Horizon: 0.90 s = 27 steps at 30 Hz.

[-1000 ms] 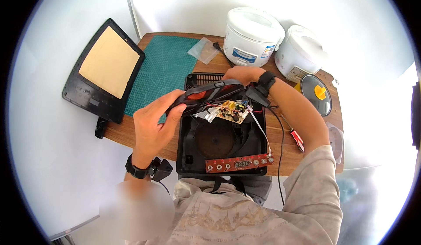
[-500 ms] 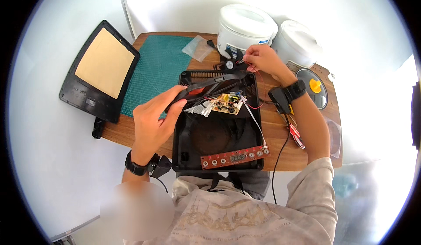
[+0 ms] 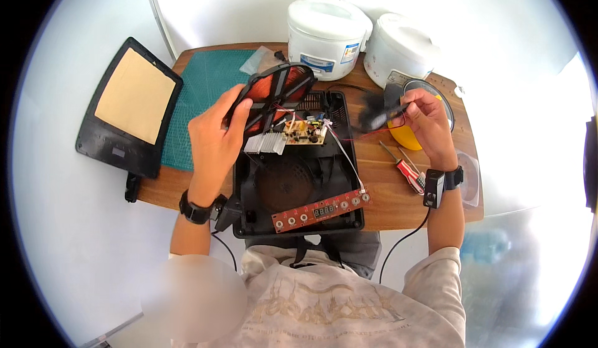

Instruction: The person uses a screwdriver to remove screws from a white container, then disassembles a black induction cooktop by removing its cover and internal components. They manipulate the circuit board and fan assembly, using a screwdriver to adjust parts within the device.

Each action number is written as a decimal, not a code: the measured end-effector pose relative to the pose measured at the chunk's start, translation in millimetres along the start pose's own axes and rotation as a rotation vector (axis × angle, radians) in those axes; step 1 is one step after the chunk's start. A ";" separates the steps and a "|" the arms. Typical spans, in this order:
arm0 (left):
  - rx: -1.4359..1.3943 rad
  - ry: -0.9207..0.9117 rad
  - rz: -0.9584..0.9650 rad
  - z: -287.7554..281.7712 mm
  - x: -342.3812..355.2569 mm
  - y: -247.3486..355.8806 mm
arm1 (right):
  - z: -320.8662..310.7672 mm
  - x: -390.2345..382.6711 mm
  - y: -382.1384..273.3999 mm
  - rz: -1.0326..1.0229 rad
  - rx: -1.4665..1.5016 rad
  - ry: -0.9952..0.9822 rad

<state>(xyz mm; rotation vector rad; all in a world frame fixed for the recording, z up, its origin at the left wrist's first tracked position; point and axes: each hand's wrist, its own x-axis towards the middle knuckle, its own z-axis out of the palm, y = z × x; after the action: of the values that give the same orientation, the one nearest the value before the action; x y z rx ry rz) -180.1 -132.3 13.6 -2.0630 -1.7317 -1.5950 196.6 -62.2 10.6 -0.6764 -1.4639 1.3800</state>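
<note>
My left hand point(image 3: 215, 136) grips a black-framed copper coil point(image 3: 274, 89), tilted up above the open black housing point(image 3: 243, 205). In my right hand point(image 3: 427, 127), closed fingertips pinch a blurred black part point(image 3: 380, 108), apparently a small fan, with thin red wire trailing toward the housing. Under the coil sits a circuit board point(image 3: 305, 133) with a silver heat sink point(image 3: 261, 142). A red button board point(image 3: 321, 211) lies across the housing's front, linked by a white cable point(image 3: 346, 158).
A detached black panel point(image 3: 128, 102) leans at left beside a green cutting mat point(image 3: 199, 68). Two white rice cookers point(image 3: 324, 33) point(image 3: 398, 46) stand behind. Screwdrivers point(image 3: 408, 177), a round lid point(image 3: 445, 108) and a plastic bag point(image 3: 255, 58) are on the wooden table point(image 3: 162, 186).
The coil has risen and turned, showing more copper. My right hand first reached behind the housing, then moved right and toward me, carrying the black wired part away from there.
</note>
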 end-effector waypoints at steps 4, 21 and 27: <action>-0.042 0.002 0.006 10.3 3.9 0.2 | 23.9 4.0 -12.5 -0.028 -0.344 -0.255; -0.062 -0.065 0.020 11.3 7.5 1.6 | 118.9 -9.8 77.6 0.548 -0.165 -0.276; -0.133 -0.052 0.016 14.6 5.3 -0.2 | 117.2 -14.2 91.1 0.627 -0.092 -0.322</action>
<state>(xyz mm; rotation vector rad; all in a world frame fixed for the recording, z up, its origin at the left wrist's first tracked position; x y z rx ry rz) -171.2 -120.1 10.0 -2.1905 -1.6624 -1.7113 76.1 -104.8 -66.2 -1.0718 -1.6473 1.9786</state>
